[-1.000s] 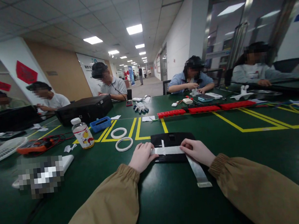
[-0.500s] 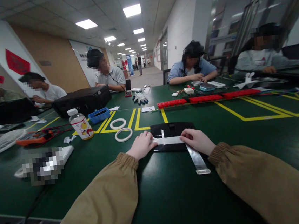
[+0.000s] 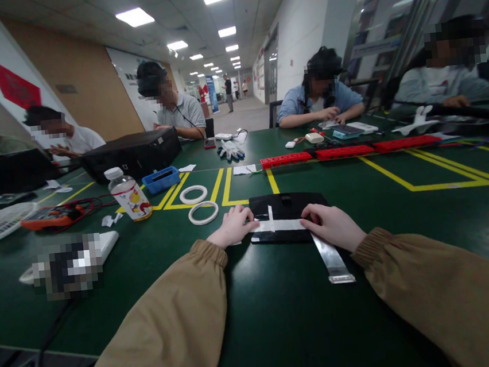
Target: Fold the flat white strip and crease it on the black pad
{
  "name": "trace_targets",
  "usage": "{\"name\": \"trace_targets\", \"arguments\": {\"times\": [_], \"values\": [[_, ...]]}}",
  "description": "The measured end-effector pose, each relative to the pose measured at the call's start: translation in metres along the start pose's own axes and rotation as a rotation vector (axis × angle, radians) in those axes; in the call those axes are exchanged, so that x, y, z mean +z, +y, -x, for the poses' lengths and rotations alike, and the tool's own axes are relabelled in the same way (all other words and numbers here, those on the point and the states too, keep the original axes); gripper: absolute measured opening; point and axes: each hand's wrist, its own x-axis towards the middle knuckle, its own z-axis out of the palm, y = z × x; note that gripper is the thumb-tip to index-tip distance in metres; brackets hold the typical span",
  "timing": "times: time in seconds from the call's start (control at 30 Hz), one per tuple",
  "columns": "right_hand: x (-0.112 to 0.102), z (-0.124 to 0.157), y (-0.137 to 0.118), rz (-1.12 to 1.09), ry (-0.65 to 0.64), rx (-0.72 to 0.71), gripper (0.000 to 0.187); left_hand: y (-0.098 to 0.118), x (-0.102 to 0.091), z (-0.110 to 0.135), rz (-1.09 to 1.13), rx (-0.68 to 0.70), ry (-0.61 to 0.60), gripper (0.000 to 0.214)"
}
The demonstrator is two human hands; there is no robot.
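A flat black panel [image 3: 287,207] lies on the green table [image 3: 283,318] in front of me. A strip of white tape [image 3: 281,225] runs across its near part. My left hand [image 3: 232,226] presses the tape's left end with its fingertips. My right hand [image 3: 333,227] presses the right end. A grey ribbon cable [image 3: 332,259] leads from under my right hand toward me and ends in a flat connector. Both arms wear tan sleeves.
Two white tape rings [image 3: 203,212] lie left of the panel, beside a small bottle [image 3: 125,194], a blue tray [image 3: 161,179] and an orange meter [image 3: 44,216]. A black case [image 3: 131,154] stands behind. Red strips [image 3: 345,150] cross the far table. Several people sit around it.
My hands stay on the tape's ends. The camera has tilted and shifted slightly, so the panel sits a little higher and to the right in view.
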Motion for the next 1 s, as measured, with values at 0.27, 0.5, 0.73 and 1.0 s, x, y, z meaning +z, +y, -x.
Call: {"name": "trace_targets", "arguments": {"times": [0.27, 0.5, 0.73, 1.0], "values": [[0.001, -0.024, -0.021, 0.121, 0.002, -0.358, 0.030, 0.002, -0.004, 0.006, 0.006, 0.067, 0.057, 0.020], [0.018, -0.034, -0.025, 0.122, -0.006, -0.460, 0.033, 0.002, -0.004, 0.008, 0.004, 0.087, 0.091, 0.021], [0.025, -0.032, -0.025, 0.088, 0.017, -0.352, 0.040, 0.019, -0.005, 0.005, 0.051, 0.306, 0.156, 0.035], [0.022, -0.019, -0.016, -0.017, 0.016, -0.317, 0.056, 0.035, 0.004, 0.001, -0.062, 0.331, 0.038, 0.051]]}}
